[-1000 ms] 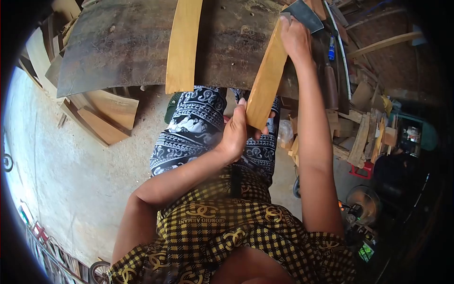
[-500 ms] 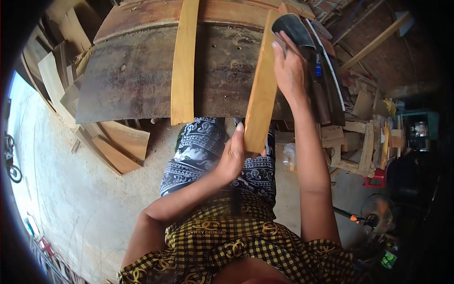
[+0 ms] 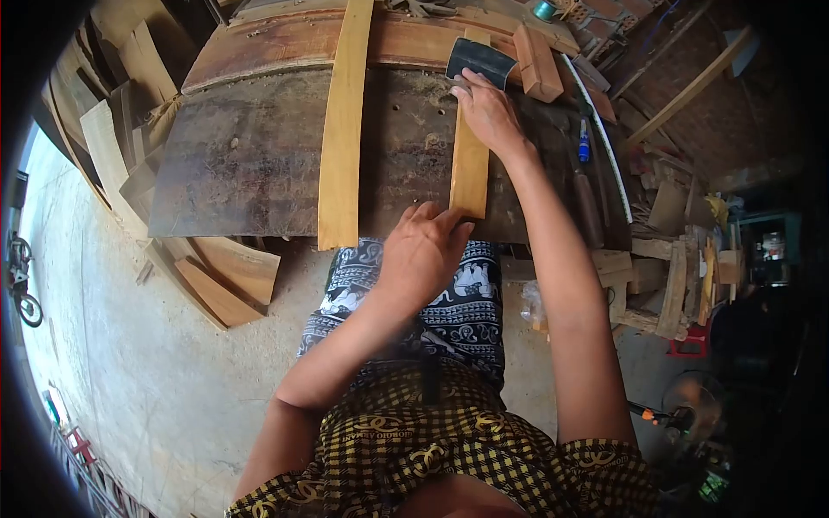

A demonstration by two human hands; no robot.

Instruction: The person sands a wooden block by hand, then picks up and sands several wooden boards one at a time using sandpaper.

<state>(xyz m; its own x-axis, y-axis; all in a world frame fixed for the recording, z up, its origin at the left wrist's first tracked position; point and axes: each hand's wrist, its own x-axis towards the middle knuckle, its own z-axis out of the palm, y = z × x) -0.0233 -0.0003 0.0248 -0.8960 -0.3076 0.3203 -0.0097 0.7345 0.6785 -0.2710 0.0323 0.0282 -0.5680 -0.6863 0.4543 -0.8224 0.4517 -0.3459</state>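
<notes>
A short yellow wooden strip (image 3: 471,168) lies flat on the dark workbench board (image 3: 250,155). My left hand (image 3: 425,250) is at its near end, fingers bent over the end and pressed on it. My right hand (image 3: 488,112) holds a dark, curved sheet (image 3: 480,62), which looks like sandpaper, against the strip's far part. The hand covers some of the strip there. To the left, a longer yellow strip (image 3: 344,138) lies across the board, its near end jutting past the edge.
Right of the strip are a reddish wood block (image 3: 537,65), a blue object (image 3: 584,142), a dark tool (image 3: 587,203) and a thin white strip (image 3: 604,138). Wood offcuts (image 3: 229,285) lie below the bench's left side. A fan (image 3: 691,401) stands at lower right.
The short strip has gone from raised and tilted in my hands to flat on the board. My left hand has turned palm down; my right hand has moved left with the dark sheet.
</notes>
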